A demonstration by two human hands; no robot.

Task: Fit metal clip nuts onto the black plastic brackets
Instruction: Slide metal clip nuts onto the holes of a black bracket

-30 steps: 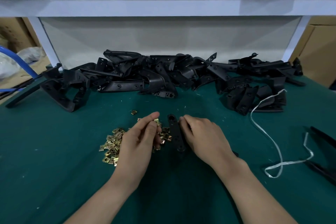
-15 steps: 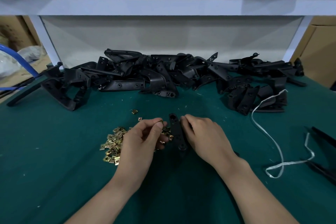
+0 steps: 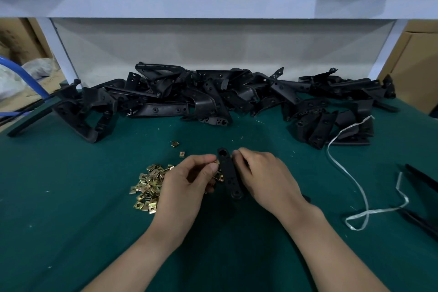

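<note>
Pinching a clip nut, the left hand sits at nine o'clock of the black bracket (long, with holes); the right hand grips its three o'clock edge.

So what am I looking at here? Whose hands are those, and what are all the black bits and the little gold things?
There is no machine here, just a person working. The one camera sits on their head and looks down, so you see their own two arms reaching in from the bottom of the picture. They work at a green table. At the back lies a big heap of brackets, which are black plastic parts. Beside the left hand is a pile of nuts, small gold metal clips. The right hand holds one flat bracket by its edge. The left hand pinches one nut right beside that bracket, probably ready to clip it on. Over on the right lies a white strap.
</note>
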